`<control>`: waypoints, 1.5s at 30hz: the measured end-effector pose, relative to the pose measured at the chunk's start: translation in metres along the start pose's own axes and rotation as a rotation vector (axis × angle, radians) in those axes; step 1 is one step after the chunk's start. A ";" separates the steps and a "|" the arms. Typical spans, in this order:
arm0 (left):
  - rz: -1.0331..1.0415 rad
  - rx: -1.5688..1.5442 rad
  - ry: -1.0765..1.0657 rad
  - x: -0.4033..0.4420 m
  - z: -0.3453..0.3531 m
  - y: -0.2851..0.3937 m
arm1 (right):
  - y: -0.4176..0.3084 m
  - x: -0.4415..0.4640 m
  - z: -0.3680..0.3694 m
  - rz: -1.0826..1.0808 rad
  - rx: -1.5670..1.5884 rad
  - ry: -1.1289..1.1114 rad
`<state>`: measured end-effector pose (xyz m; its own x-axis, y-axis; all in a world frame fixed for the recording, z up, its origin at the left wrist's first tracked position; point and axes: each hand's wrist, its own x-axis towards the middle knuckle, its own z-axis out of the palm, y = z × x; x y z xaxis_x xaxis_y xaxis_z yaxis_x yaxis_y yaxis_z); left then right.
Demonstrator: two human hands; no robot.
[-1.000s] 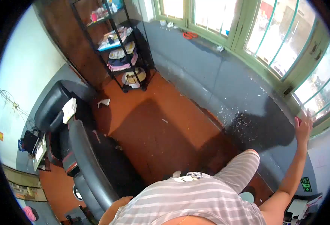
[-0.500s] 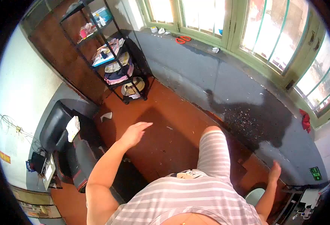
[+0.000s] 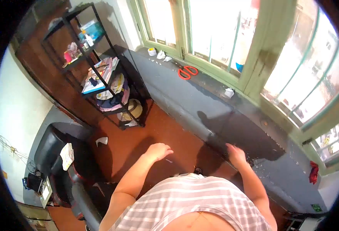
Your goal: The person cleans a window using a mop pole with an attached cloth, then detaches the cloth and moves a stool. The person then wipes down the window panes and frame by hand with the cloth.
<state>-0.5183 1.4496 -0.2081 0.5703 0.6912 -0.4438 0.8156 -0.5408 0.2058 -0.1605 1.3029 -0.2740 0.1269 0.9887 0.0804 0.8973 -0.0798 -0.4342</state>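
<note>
My left hand [image 3: 159, 151] hangs over the red-brown floor [image 3: 181, 127], empty, with loosely bent fingers slightly apart. Near the wall below the window, my right hand [image 3: 237, 154] is raised in front of me, its fingers relaxed and nothing visible in them. Neither hand appears to touch an object. Ahead, red-handled scissors [image 3: 187, 72] lie on the windowsill [image 3: 211, 85]. A crumpled white scrap [image 3: 229, 92] sits farther right on that sill.
A black shelf rack [image 3: 96, 69] with papers, bottles and cloths stands in the far corner, a straw hat [image 3: 132, 109] on its lowest level. Black armchairs [image 3: 53, 150] line the left side. A white scrap [image 3: 102, 141] lies on the floor. Red cloth [image 3: 313, 172] hangs at right.
My view has shifted closer to the window and rack. My right hand has swung forward and up from low at the right; my left hand's fingers are more bent.
</note>
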 end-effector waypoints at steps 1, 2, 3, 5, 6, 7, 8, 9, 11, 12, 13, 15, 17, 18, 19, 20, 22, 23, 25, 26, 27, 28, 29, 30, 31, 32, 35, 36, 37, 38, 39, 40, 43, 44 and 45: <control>0.000 -0.022 0.034 0.015 0.001 -0.016 | -0.023 0.050 -0.006 -0.089 -0.003 -0.028; 0.001 -0.039 0.072 0.026 0.000 -0.030 | -0.045 0.094 -0.011 -0.143 0.032 -0.025; 0.003 -0.032 0.039 0.036 -0.012 -0.041 | -0.059 0.137 -0.014 -0.240 0.072 0.017; 0.001 -0.103 0.199 0.062 -0.032 -0.066 | -0.086 0.221 -0.017 -0.309 0.089 0.056; -0.001 -0.156 0.312 0.075 -0.044 -0.080 | -0.107 0.259 -0.027 -0.238 -0.018 -0.009; -0.013 -0.164 0.401 0.090 -0.060 -0.096 | -0.111 0.298 -0.019 -0.227 -0.019 0.055; -0.022 -0.172 0.488 0.108 -0.078 -0.113 | -0.116 0.334 -0.014 -0.271 0.014 0.148; -0.024 -0.125 0.519 0.133 -0.101 -0.134 | -0.120 0.363 -0.005 -0.290 0.050 0.251; -0.007 -0.120 0.671 0.195 -0.150 -0.178 | -0.131 0.407 0.012 -0.172 0.027 0.170; 0.007 -0.111 0.775 0.230 -0.178 -0.199 | -0.135 0.436 0.013 -0.118 0.009 0.148; -0.051 -0.065 0.789 0.259 -0.214 -0.212 | -0.140 0.451 0.016 -0.110 -0.069 0.075; -0.025 -0.096 0.895 0.330 -0.261 -0.254 | -0.149 0.472 0.026 -0.060 -0.178 0.105; -0.047 -0.087 0.971 0.396 -0.301 -0.288 | -0.149 0.494 0.036 -0.022 -0.274 0.121; -0.054 -0.078 1.004 0.426 -0.309 -0.305 | -0.151 0.501 0.038 0.011 -0.295 0.086; -0.071 -0.036 0.962 0.444 -0.314 -0.315 | -0.155 0.503 0.035 0.046 -0.318 0.046; -0.083 0.006 0.923 0.461 -0.317 -0.322 | -0.157 0.505 0.032 0.083 -0.342 0.008; -0.082 0.209 0.776 0.487 -0.326 -0.333 | -0.158 0.510 0.025 0.079 -0.348 -0.058; -0.108 0.211 0.777 0.494 -0.325 -0.337 | -0.158 0.511 0.023 0.077 -0.351 -0.090; -0.157 0.227 0.771 0.486 -0.332 -0.329 | -0.156 0.510 0.024 0.061 -0.323 -0.090; -0.182 0.239 0.760 0.484 -0.333 -0.328 | -0.156 0.508 0.024 0.052 -0.308 -0.089; -0.175 0.209 0.863 0.475 -0.336 -0.324 | -0.167 0.501 0.010 0.113 -0.166 -0.124; -0.170 0.176 0.965 0.461 -0.338 -0.317 | -0.168 0.489 0.001 0.103 -0.103 -0.082; -0.173 0.105 1.074 0.446 -0.338 -0.308 | -0.167 0.475 -0.005 0.094 -0.039 -0.037; -0.168 0.033 1.179 0.429 -0.335 -0.297 | -0.167 0.457 -0.010 0.090 0.028 0.012; 0.006 -0.022 1.205 0.406 -0.332 -0.286 | -0.164 0.435 -0.015 0.083 0.099 0.095; 0.185 -0.082 1.222 0.383 -0.323 -0.275 | -0.161 0.409 -0.019 0.084 0.094 0.168; 0.388 -0.746 0.559 0.329 -0.260 -0.219 | -0.151 0.321 -0.036 0.155 0.016 0.338; 0.418 -1.017 0.251 0.318 -0.235 -0.186 | -0.149 0.292 -0.044 0.210 -0.033 0.358; 0.379 -0.978 0.079 0.295 -0.222 -0.136 | -0.152 0.256 -0.052 0.267 -0.080 0.375; 0.337 -0.930 -0.085 0.270 -0.209 -0.088 | -0.154 0.223 -0.059 0.320 -0.127 0.390; 0.544 -0.882 -0.106 0.256 -0.191 -0.053 | -0.155 0.190 -0.065 0.349 -0.158 0.439; 0.753 -0.828 -0.127 0.242 -0.175 -0.018 | -0.160 0.152 -0.070 0.382 -0.221 0.465; 0.894 -1.052 -0.101 0.200 -0.122 0.085 | -0.164 0.044 -0.082 0.473 -0.412 0.544; 0.838 -0.983 0.019 0.182 -0.112 0.114 | -0.166 0.007 -0.086 0.520 -0.480 0.519; 0.989 -0.747 0.229 0.165 -0.106 0.142 | -0.170 -0.030 -0.091 0.573 -0.541 0.491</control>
<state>-0.2978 1.5376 -0.1599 0.9102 0.2538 0.3272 -0.1555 -0.5229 0.8381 -0.2787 1.2756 -0.1208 0.6658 0.6250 0.4076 0.7017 -0.7101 -0.0573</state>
